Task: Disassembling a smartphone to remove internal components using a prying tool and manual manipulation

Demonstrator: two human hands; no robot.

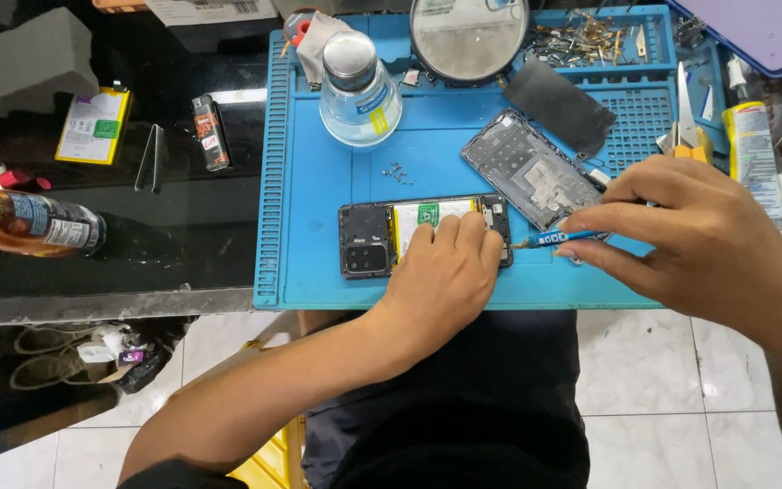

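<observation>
A ridged blue rubber mat (319,181) covers your shiny black tabletop (183,244) above white floor tiles. Your left hand (441,272) presses flat fingers on the open phone (382,237); your right hand (681,235) pinches a thin blue screwdriver (558,238)

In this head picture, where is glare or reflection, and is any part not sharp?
Head view: even light, soft shadows under the left hand and right hand on the blue mat; the black glossy table reflects the things on it; the round mirror shows a pale glare; the opened phone and screwdriver are sharp; edges look slightly bent.
</observation>
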